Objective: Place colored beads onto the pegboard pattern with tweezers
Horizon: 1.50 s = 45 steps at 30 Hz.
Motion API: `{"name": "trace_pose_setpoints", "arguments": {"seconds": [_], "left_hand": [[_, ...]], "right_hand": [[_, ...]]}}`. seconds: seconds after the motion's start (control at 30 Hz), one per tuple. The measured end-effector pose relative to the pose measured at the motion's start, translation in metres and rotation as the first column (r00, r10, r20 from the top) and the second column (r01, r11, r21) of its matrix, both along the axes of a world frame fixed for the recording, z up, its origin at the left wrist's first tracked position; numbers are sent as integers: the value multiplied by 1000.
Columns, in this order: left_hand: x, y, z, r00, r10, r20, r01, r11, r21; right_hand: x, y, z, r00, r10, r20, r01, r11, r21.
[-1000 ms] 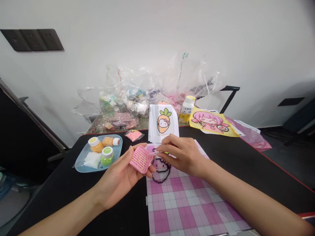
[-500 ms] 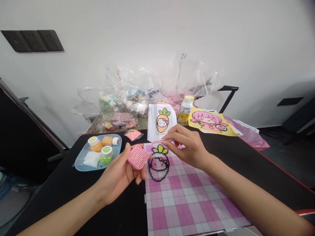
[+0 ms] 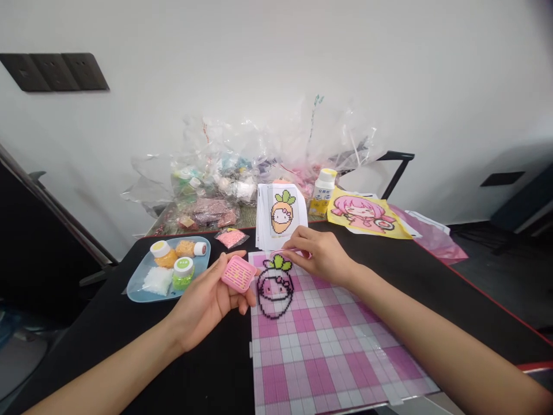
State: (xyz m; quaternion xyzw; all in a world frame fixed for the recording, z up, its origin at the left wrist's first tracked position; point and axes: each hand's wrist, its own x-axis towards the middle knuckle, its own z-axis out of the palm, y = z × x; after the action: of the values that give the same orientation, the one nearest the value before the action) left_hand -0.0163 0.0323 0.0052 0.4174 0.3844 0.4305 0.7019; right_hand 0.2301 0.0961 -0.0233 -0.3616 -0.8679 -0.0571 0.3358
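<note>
Tweezers [image 3: 286, 250] now away from tray [image 3: 239, 274]

Head cam, from above, looks forward and down: mat [image 3: 319, 351] close, cut by bottom edge; wall [image 3: 259, 57] farther back.

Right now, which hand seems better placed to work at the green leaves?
Likely the right hand: its pink tool is near the leaves; the left hand is holding the pink tray.

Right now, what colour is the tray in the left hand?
The tray is pink, best seen in the head view.
</note>
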Motion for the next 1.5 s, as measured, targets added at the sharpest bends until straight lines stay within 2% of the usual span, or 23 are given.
{"name": "trace_pose_setpoints", "arguments": {"seconds": [0.13, 0.27, 0.6, 0.77, 0.93, 1.13, 1.5], "left_hand": [[-2, -1, -3, 996, -30, -80, 37, 996, 86], [-1, -3, -1, 990, -23, -138, 37, 995, 95], [-5, 1, -4, 987, -19, -161, 39, 992, 122], [-1, 0, -3, 970, 3, -245, 28, 992, 122], [0, 1, -9, 936, 22, -352, 36, 987, 158], [-2, 3, -15, 884, 137, -447, -28, 970, 240], [0, 4, -17, 879, 153, -452, -40, 968, 249]], "right_hand": [[0, 0, 0, 1000, -10, -13, 10, 1000, 14], [4, 1, 3, 1000, 0, -29, 2, 999, 43], [22, 11, 13, 990, 8, -138, 7, 994, 107], [8, 4, 5, 992, 51, -112, -39, 994, 105], [-2, -2, -2, 999, 13, -32, -11, 997, 73], [-3, -1, -5, 1000, -20, 14, 19, 998, 57], [0, 0, -4, 999, 18, 32, -18, 1000, -9]]}}
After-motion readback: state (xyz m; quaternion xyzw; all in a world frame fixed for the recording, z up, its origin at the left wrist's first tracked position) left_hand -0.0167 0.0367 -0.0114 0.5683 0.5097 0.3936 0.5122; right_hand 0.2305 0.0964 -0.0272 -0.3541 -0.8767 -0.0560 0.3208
